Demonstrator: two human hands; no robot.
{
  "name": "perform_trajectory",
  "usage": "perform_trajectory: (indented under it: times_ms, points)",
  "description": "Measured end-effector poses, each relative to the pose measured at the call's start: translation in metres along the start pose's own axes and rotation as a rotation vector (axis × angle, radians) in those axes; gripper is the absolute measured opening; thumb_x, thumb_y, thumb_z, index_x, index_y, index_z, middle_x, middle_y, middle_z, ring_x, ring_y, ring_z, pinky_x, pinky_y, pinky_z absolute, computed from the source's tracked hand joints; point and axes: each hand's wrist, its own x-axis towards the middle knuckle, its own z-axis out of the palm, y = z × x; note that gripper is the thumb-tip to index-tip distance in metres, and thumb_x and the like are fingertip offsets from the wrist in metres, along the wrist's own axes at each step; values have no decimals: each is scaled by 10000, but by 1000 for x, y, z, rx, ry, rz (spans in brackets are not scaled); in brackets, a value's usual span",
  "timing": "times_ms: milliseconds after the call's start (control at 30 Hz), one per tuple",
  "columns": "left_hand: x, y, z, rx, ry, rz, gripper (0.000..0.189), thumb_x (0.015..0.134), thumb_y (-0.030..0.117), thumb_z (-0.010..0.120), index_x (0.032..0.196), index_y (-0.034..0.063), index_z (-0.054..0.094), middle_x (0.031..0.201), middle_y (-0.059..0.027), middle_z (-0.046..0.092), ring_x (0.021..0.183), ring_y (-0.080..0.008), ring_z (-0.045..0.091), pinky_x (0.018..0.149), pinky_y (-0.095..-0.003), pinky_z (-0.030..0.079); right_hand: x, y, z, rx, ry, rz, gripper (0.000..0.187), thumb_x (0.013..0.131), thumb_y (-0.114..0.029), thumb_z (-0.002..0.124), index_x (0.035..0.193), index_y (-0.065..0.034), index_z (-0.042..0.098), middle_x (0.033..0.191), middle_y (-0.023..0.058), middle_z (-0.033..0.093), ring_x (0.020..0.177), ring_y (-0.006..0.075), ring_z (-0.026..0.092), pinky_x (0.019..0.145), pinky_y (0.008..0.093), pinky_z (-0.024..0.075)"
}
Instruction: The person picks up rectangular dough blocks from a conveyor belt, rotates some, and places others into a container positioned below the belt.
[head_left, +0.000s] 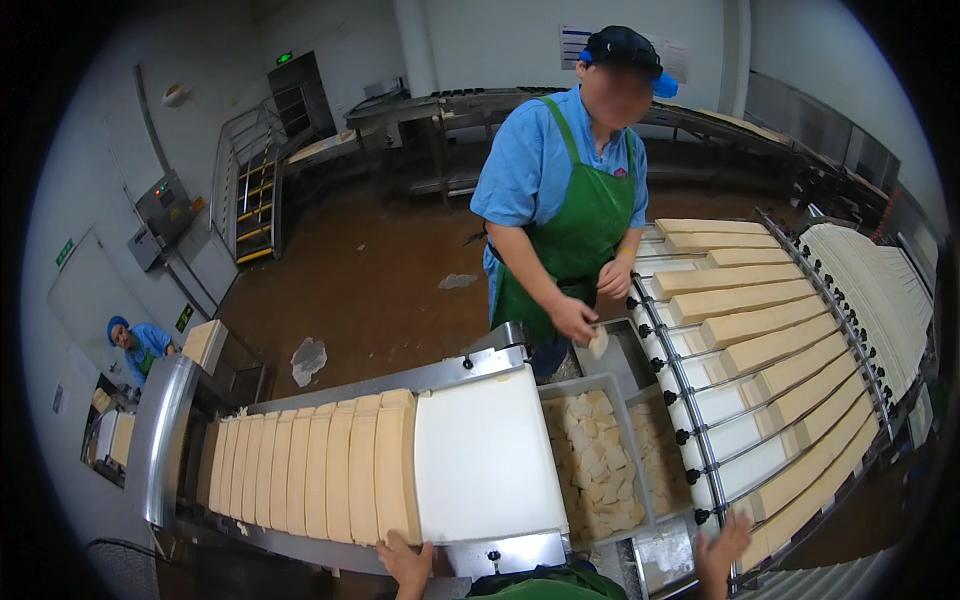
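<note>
My left hand (406, 561) is at the near edge of the left conveyor, fingers apart. Its fingertips touch the near end of the last of a row of long, pale, bread-like slabs (319, 472), which stand side by side. To the right of them is the white belt (480, 457). My right hand (723, 546) is raised beside the near corner of the right-hand conveyor, fingers spread and nothing in it. Stacks of pale strips (780, 337) lie there in lanes between thin metal rods.
Between the conveyors stand a crate of pale offcuts (596, 469), another offcut bin (654, 457) and a metal tray (619, 352). A co-worker (570, 180) opposite holds a pale piece (598, 341) above the tray. A metal housing (161, 442) spans the left conveyor; another person (139, 345) is beyond.
</note>
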Motion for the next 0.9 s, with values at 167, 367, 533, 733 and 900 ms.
perform_trajectory:
  times_ms: [167,367,533,733,900]
  points:
    - [16,-41,24,-173,-66,-151,931,697,330,796,1337,-81,260,1266,-349,356,1201,-488,349,1036,-468,331,37,-169,18,460,-255,-323,685,713,-341,699,1298,-59,482,1347,250,420,1266,407,357,1003,544,281]
    - [40,-75,63,-109,-250,-239,862,647,331,770,1237,-104,319,1134,-337,427,1026,-419,532,827,-461,490,53,-391,75,552,-335,-657,634,781,-396,652,1296,-54,508,1408,211,397,1314,375,343,1042,504,292]
    - [59,-46,43,-126,-326,-218,1064,546,273,847,1330,-87,224,1337,-419,248,1153,-507,425,955,-503,430,59,-538,74,579,-421,-788,708,892,-504,506,1409,-42,364,1475,221,304,1335,382,327,1054,512,302]
    - [56,-42,42,-134,-265,-155,1063,703,469,755,1377,-132,195,1368,-444,218,1265,-542,299,1050,-517,335,80,-649,54,540,-548,-789,683,917,-580,411,1482,-221,276,1547,195,148,1369,375,289,1060,478,325]
    - [49,-56,57,200,-230,96,1035,843,588,554,1373,-210,163,1367,-433,274,1264,-508,352,1047,-460,367,66,-681,49,428,-663,-733,754,891,-621,428,1498,-216,237,1554,178,132,1365,367,282,1046,511,312]
